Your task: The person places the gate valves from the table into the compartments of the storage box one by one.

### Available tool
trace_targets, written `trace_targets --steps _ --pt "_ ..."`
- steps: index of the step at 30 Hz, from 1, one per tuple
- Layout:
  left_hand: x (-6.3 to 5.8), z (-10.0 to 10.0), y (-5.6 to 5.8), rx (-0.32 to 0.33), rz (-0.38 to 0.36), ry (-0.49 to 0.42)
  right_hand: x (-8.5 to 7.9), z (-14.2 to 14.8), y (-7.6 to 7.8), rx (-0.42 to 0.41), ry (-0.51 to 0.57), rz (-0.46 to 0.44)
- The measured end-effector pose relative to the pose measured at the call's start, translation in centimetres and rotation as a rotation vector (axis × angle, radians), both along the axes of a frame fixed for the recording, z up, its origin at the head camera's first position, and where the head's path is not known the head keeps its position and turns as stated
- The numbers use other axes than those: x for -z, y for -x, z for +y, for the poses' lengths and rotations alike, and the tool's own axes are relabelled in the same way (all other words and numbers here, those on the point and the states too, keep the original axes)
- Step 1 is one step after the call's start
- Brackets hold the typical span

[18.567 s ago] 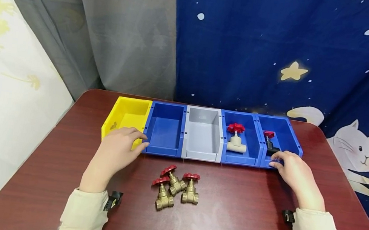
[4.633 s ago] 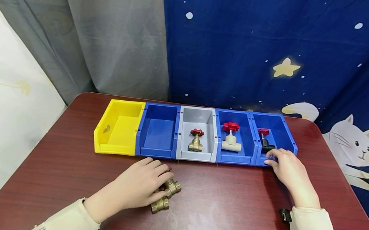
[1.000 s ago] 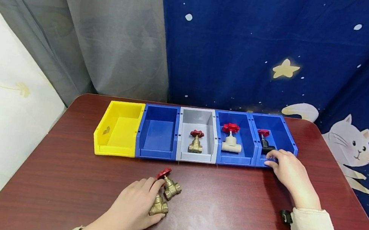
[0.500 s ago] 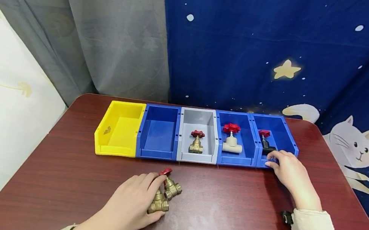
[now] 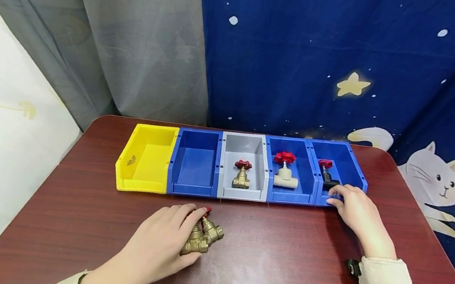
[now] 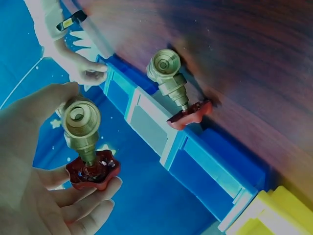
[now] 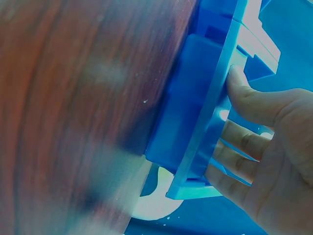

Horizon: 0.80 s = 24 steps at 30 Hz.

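Note:
My left hand (image 5: 157,242) holds a brass gate valve (image 5: 196,244) over the table's front half. The left wrist view shows the thumb at the valve body (image 6: 80,120) and fingers round its red handwheel (image 6: 93,169). Just beyond it a second brass gate valve (image 5: 212,231) lies on the table, partly covered by my fingers. My right hand (image 5: 358,211) grips the front wall of the rightmost blue bin (image 5: 357,164), thumb on the rim in the right wrist view. Inside that bin is a black valve (image 5: 328,179) with a red handwheel.
Five bins stand in a row along the back: a yellow bin (image 5: 142,186), a blue bin (image 5: 192,189), a grey bin (image 5: 241,193) with a brass valve (image 5: 242,177), and another blue bin (image 5: 288,197) with a beige valve (image 5: 285,179). Curtains hang behind the table (image 5: 281,260).
Over the last second my left hand has shifted slightly forward with the brass valve. Since the oldest frame, one brass valve has gone from the table into the grey bin. My right hand stays put.

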State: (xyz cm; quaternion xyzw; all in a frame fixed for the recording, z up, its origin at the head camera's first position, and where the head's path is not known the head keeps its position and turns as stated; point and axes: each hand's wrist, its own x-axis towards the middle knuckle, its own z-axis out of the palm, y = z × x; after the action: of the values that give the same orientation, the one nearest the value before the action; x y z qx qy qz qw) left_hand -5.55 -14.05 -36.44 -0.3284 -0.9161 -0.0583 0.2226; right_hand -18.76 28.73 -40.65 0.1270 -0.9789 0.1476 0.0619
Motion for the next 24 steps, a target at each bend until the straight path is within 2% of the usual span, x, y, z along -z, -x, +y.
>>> trace_targets --steps 4,12,24 --pt "-0.3 -0.1 0.3 0.018 0.001 0.013 0.0 -0.1 0.0 -0.003 0.002 0.002" --pt "-1.0 -0.2 1.2 -0.003 -0.004 0.007 -0.1 -0.1 0.1 -0.005 -0.001 -0.005" --pt "-1.0 -0.7 3.6 -0.018 -0.009 0.008 -0.1 -0.1 0.0 -0.006 -0.001 -0.003"
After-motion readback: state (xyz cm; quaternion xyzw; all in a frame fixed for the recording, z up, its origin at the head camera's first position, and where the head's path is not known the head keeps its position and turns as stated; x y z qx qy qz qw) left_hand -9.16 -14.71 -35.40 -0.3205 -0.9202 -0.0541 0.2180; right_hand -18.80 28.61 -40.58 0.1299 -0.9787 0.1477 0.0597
